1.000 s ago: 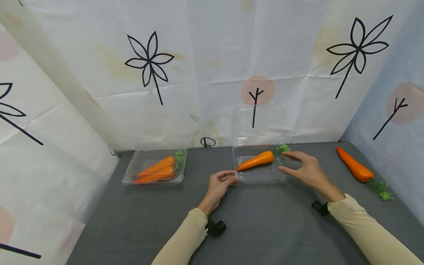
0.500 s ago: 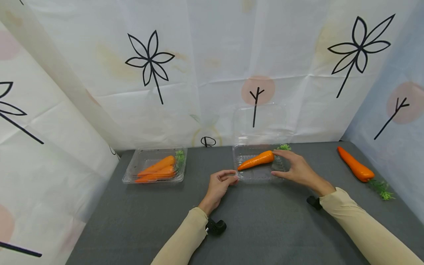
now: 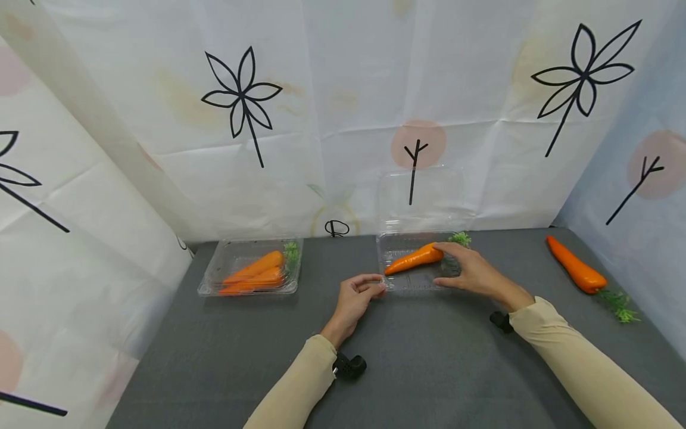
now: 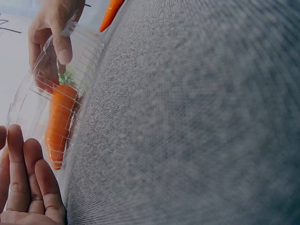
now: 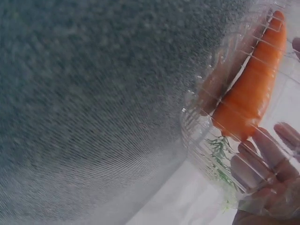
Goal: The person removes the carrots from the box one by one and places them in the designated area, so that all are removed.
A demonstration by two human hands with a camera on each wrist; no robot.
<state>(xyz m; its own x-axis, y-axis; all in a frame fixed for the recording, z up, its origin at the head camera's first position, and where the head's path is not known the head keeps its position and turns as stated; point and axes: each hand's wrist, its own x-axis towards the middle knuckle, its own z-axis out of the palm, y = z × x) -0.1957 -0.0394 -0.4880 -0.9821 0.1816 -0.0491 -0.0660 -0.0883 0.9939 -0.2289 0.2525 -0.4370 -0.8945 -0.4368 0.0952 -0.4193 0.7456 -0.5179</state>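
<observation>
An orange carrot (image 3: 414, 260) with a green leafy top (image 3: 460, 239) lies slantwise in a hinged clear plastic container (image 3: 412, 288), whose lid (image 3: 420, 189) stands raised behind it. My left hand (image 3: 352, 302) pinches the container's near left corner between thumb and fingers. My right hand (image 3: 479, 275) reaches in over the right side, its fingertips at the carrot's thick end and its thumb spread away near the front rim. In the right wrist view, extended fingers (image 5: 269, 154) reach the carrot's thick end through the clear wall.
To the left stands a closed clear container (image 3: 214, 280) with several carrots (image 3: 254, 274) inside. Another loose carrot (image 3: 576, 265) lies on the grey table (image 3: 429, 369) at the far right. Patterned white cloth (image 3: 332, 89) hangs directly behind and at both sides.
My right hand has moved left and into the container, its fingertips arriving at the carrot's thick end. The left hand has stayed at its corner, and the carrot lies as before.
</observation>
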